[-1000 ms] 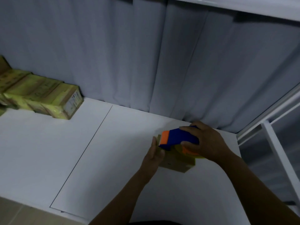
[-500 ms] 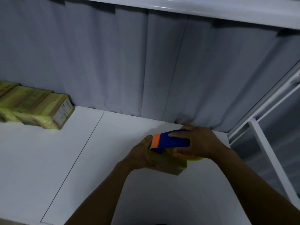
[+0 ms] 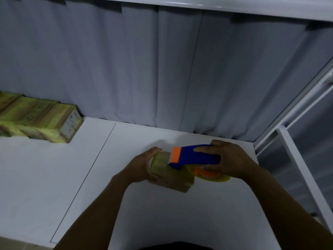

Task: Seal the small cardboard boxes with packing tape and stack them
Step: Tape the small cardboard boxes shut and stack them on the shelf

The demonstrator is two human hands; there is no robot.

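Gripping the tape dispenser, the right hand sits atop the box, whose length seemingly runs left toward the left hand clasping its end.

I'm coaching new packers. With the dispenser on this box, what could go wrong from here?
1. The left hand grips the small box right beside the orange cutter end of the tape dispenser; fingers could get nicked or taped over.
2. Only that hand steadies the box, so the right hand pulling might slide it and skew the tape.
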